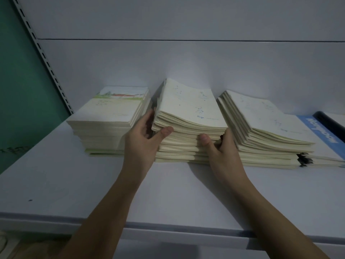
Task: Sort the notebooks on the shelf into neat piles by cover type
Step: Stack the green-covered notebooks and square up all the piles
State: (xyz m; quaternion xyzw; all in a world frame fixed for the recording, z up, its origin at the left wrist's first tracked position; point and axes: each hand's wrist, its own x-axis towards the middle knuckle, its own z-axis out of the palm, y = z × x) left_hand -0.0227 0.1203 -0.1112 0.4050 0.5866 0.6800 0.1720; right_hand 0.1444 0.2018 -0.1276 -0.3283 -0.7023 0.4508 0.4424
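Note:
Three piles of cream notebooks stand on a white shelf (74, 184). The left pile (110, 116) has a landscape picture on its top cover. The middle pile (188, 109) has a pale cover with small blue marks, and its upper part is tilted up at the back. My left hand (147, 135) grips the middle pile's left front corner, thumb on the front edge. My right hand (218, 146) grips its right front corner, thumb pressed on the page edges. The right pile (261, 124) is fanned and slumps to the right.
A blue notebook (317, 131) with white lettering lies under the right pile's far side, and a dark roll (330, 122) lies behind it. A slotted metal upright (37, 45) and a green wall (18, 81) stand at the left. The shelf's front edge (168, 227) runs below my forearms.

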